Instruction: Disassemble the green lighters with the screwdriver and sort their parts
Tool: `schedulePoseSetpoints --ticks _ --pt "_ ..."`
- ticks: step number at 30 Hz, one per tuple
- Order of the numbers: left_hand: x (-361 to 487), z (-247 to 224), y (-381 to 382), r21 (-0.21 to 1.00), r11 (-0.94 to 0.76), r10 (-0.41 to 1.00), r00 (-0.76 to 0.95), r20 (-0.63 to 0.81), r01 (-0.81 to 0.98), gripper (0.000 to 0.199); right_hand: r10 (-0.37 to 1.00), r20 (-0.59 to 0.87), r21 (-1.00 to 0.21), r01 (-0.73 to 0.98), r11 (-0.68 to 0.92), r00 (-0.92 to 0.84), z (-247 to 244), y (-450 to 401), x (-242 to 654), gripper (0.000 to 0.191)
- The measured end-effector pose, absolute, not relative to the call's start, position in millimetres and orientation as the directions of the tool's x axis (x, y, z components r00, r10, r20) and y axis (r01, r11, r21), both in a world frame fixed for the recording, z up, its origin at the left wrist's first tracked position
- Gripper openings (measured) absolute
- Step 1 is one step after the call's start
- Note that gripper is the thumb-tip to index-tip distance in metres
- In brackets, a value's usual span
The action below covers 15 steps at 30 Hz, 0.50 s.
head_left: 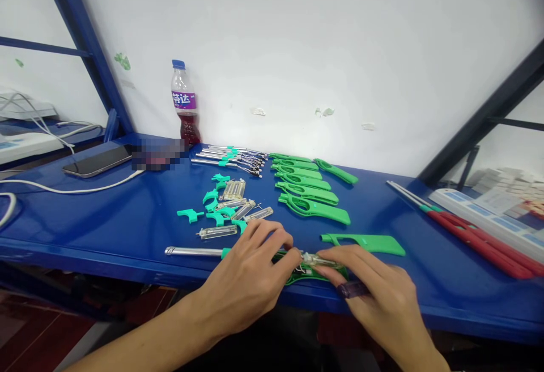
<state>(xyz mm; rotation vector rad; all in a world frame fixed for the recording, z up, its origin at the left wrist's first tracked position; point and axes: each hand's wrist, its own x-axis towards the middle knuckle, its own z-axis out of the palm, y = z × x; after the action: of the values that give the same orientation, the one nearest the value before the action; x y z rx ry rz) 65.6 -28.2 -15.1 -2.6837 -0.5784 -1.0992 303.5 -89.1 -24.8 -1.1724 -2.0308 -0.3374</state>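
Note:
A green lighter shell (297, 277) with a silver metal tube (195, 251) pointing left lies at the table's front edge. My left hand (250, 276) is bent over it, fingers closed on the shell where wires show. Between the thumb and fingers of my right hand (378, 293) is a clear fuel tank (321, 260), held over the shell's open inside. A dark band circles one right finger. Just behind my right hand lies a separate green half shell (374, 243). Part of the shell is hidden under my hands.
Teal triggers (216, 219) and clear tanks (233, 189) lie behind my left hand. Further back are metal tubes with wires (232, 157) and several green shells (314, 208). A bottle (185, 103), a phone (100, 161), red lighters (480, 239) and a power strip (488, 219) surround these.

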Motion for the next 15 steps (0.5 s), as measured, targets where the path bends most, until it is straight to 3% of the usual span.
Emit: schedulePoseSetpoints --ticks 15 --pt "65.9 -15.6 -29.8 -0.038 -0.901 0.284 0.654 0.701 0.432 0.014 0.644 0.708 -0.158 0.824 0.545 -0.29 -23.2 -89.6 302.9 0.018"
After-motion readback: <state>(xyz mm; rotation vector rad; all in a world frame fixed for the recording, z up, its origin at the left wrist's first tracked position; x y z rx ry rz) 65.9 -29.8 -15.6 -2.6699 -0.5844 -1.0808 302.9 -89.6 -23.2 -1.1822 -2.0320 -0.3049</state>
